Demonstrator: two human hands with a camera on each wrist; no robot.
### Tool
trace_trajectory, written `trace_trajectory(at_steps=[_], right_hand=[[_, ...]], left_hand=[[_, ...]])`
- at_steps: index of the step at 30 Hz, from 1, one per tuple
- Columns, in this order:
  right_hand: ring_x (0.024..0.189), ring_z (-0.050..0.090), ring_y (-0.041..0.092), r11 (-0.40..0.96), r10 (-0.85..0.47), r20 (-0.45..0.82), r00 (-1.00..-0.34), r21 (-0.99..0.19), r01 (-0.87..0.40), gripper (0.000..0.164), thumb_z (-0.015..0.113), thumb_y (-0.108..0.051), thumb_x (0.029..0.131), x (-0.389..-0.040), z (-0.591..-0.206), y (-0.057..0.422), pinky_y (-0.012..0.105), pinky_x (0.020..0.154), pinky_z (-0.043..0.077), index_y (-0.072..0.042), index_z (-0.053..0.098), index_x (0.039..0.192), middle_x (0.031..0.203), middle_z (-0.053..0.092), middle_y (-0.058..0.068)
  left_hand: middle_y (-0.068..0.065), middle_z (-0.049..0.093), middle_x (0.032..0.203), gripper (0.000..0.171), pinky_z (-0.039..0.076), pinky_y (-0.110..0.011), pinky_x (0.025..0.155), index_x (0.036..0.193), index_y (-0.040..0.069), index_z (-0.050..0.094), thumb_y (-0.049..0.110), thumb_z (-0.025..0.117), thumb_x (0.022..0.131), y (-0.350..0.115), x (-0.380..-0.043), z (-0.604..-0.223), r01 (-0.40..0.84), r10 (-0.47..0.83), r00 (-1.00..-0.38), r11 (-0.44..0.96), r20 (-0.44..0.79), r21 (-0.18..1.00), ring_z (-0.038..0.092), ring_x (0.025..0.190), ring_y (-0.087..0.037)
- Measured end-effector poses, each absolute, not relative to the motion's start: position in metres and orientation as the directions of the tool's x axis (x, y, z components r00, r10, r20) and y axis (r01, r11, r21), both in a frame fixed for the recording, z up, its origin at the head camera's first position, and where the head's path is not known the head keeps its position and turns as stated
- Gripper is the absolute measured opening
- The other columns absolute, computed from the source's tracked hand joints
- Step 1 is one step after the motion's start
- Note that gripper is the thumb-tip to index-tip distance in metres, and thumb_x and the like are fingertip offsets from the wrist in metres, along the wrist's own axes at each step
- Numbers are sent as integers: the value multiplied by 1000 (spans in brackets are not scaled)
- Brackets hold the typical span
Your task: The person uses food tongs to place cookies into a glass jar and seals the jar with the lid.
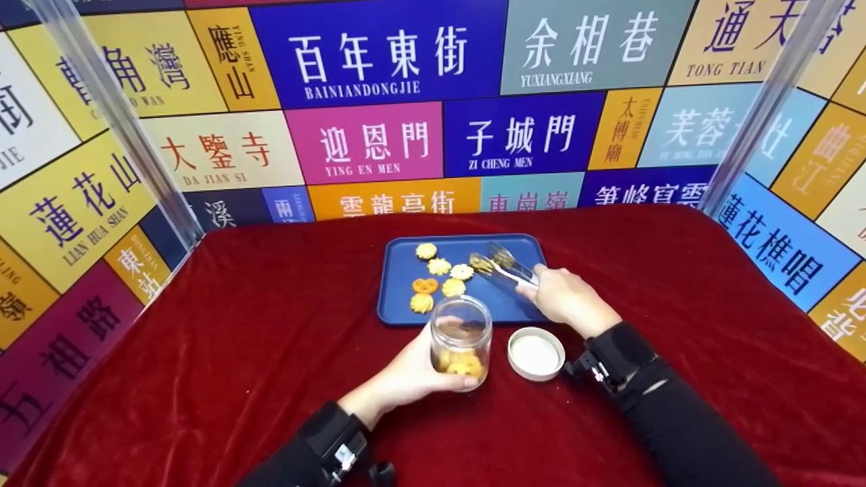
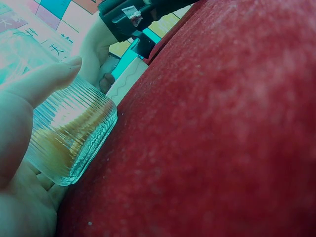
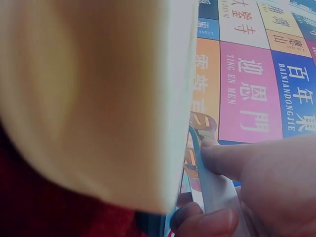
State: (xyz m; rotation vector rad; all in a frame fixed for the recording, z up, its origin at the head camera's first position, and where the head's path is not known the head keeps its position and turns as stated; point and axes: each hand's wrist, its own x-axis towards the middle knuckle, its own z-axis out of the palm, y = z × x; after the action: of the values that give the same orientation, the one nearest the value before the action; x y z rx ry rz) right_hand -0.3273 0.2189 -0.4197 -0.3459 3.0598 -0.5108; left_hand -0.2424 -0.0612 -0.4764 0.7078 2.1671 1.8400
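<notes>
My left hand (image 1: 418, 365) grips a clear glass jar (image 1: 463, 338) round its side; several yellow cookies (image 1: 464, 366) lie in its bottom. In the left wrist view the ribbed glass of the jar (image 2: 74, 128) shows, with my thumb across it. My right hand (image 1: 567, 296) holds serving tongs (image 1: 519, 276) with white handles and metal ends. Those ends are spread over the right half of a blue tray (image 1: 504, 306); whether they touch it I cannot tell. Flower-shaped cookies (image 1: 453, 287) and a brown pretzel-shaped cookie (image 1: 425, 285) sit on the tray's left half.
A round cream lid (image 1: 536, 354) lies on the red cloth (image 1: 284, 304) just right of the jar, under my right wrist. Blurred and close, the lid (image 3: 98, 103) fills much of the right wrist view. Behind the tray stands a sign-covered wall (image 1: 379, 54).
</notes>
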Motion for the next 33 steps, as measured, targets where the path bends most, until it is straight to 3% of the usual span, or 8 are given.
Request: trace_trajectory(at_steps=[5, 20, 33], right_hand=[[89, 67, 41, 918, -244, 69, -967, -304, -253, 40, 63, -38, 107, -327, -419, 221, 55, 80, 54, 2, 62, 113, 88, 65, 19], [74, 59, 29, 902, -232, 82, -969, -356, -246, 36, 60, -40, 109, -329, -403, 241, 41, 67, 45, -6, 62, 98, 76, 56, 8], [80, 60, 31, 882, -268, 164, -949, -354, -311, 37, 60, -43, 109, -312, -361, 248, 44, 72, 44, -7, 67, 109, 82, 61, 9]], left_hand=[[-4, 69, 130, 83, 50, -33, 106, 147, 7, 45, 11, 93, 79, -61, -242, -477, 216, 494, -857, 81, 149, 973, 67, 118, -19], [-4, 69, 131, 83, 48, -32, 108, 147, 7, 45, 9, 93, 79, -60, -242, -478, 222, 498, -853, 74, 157, 972, 66, 119, -19], [-3, 69, 131, 84, 48, -32, 108, 148, 6, 44, 10, 93, 79, -60, -242, -476, 230, 498, -853, 85, 158, 970, 67, 119, -18]])
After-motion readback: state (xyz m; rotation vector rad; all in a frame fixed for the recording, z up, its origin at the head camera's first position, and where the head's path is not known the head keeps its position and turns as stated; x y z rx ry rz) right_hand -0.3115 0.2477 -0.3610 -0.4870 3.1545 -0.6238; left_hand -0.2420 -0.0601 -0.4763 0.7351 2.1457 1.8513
